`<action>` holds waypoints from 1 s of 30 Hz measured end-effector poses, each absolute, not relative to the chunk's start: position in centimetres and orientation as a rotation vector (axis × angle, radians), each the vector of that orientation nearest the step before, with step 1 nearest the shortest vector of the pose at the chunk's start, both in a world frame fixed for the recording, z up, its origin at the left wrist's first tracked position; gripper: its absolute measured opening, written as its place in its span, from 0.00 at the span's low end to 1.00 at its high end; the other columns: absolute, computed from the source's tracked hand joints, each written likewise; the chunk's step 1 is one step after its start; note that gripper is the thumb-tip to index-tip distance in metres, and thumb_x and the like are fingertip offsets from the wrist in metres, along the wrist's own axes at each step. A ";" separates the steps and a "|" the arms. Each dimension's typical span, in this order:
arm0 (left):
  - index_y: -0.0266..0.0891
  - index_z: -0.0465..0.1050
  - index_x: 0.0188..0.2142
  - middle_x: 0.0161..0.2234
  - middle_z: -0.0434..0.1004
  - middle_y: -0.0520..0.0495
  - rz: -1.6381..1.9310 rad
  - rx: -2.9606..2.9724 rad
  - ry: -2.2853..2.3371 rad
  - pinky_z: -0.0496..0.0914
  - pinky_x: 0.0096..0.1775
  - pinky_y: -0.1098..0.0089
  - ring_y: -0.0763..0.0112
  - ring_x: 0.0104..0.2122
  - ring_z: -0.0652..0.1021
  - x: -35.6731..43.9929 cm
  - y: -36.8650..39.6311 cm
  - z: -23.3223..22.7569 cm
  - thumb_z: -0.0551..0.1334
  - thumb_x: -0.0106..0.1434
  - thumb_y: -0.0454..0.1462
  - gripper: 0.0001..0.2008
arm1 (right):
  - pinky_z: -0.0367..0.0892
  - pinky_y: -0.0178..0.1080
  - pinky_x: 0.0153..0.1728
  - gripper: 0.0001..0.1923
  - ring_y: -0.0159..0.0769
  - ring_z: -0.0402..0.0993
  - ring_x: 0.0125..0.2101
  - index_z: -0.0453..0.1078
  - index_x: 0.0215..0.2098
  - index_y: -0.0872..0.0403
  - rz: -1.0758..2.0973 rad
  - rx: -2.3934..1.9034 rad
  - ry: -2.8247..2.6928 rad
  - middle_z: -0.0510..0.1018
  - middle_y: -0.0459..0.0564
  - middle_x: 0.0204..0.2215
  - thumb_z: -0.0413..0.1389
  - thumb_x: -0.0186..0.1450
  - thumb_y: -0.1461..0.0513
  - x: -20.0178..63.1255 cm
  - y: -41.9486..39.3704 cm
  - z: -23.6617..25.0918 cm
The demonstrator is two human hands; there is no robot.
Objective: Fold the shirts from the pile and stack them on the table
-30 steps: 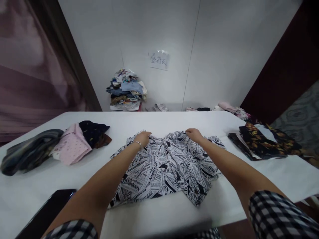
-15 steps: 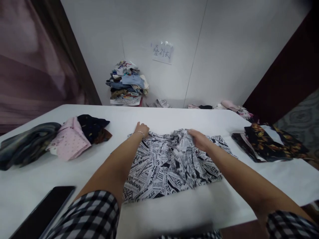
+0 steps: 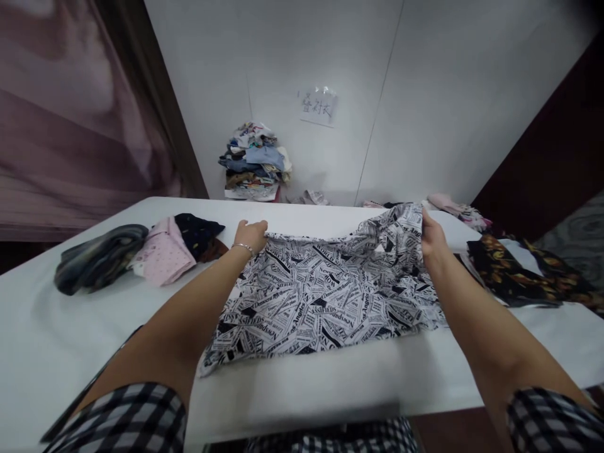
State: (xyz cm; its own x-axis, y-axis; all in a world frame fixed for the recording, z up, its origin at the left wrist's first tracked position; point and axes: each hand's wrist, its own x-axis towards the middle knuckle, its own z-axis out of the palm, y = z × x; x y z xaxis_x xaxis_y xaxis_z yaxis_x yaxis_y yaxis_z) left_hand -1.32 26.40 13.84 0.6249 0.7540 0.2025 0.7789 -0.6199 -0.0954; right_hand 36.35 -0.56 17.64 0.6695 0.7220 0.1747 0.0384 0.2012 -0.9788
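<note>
A black-and-white shirt point(image 3: 311, 296) with a newspaper print spans the white table in front of me, its far edge lifted between my hands. My left hand point(image 3: 251, 238), with a bracelet at the wrist, is closed on the far left corner. At the far right, my right hand point(image 3: 431, 239) grips a raised, bunched part of the shirt, thumb on the near side. The near edge of the cloth hangs low over the tabletop, and creases gather towards the right hand.
On the left lie a dark folded garment point(image 3: 99, 258), a pink one point(image 3: 167, 251) and a navy one point(image 3: 195, 233). Dark floral clothes point(image 3: 509, 270) sit at the right. A tall clothes pile point(image 3: 255, 163) stands beyond the table point(image 3: 94, 333). My left arm partly covers a dark flat device.
My right hand has moved right and up, drawing the bunched part out so the shirt is spread wider. The left hand has shifted slightly left with its corner.
</note>
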 end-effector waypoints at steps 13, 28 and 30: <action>0.41 0.76 0.43 0.48 0.76 0.39 -0.174 -2.644 -1.539 0.66 0.43 0.64 0.58 0.46 0.76 0.1 27.6 12.9 0.53 0.59 0.36 0.16 | 0.74 0.48 0.37 0.42 0.38 0.77 0.37 0.41 0.67 0.46 0.506 -1.191 -0.496 0.68 0.54 0.56 0.52 0.57 0.64 39.2 7.3 23.5; 0.43 0.78 0.46 0.48 0.78 0.43 -0.288 -2.718 -1.768 0.69 0.43 0.69 0.60 0.45 0.76 2.6 30.8 12.7 0.56 0.57 0.36 0.19 | 0.72 0.46 0.39 0.37 0.37 0.75 0.41 0.49 0.65 0.46 0.480 -1.217 -0.665 0.68 0.52 0.56 0.52 0.59 0.65 41.4 11.0 25.0; 0.44 0.78 0.45 0.47 0.79 0.45 -0.307 -2.741 -1.763 0.69 0.43 0.70 0.61 0.45 0.76 2.1 30.5 12.7 0.56 0.57 0.36 0.19 | 0.71 0.44 0.40 0.38 0.33 0.75 0.39 0.46 0.66 0.49 0.504 -1.216 -0.647 0.68 0.54 0.56 0.50 0.59 0.68 40.1 9.3 25.2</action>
State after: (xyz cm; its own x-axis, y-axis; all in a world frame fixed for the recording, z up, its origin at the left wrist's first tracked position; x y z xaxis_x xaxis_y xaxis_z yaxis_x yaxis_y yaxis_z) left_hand 2.07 30.53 12.66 0.4047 0.9105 0.0855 0.8858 -0.4135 0.2106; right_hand 40.14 9.28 25.17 0.7199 0.6695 0.1830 -0.0147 0.2782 -0.9604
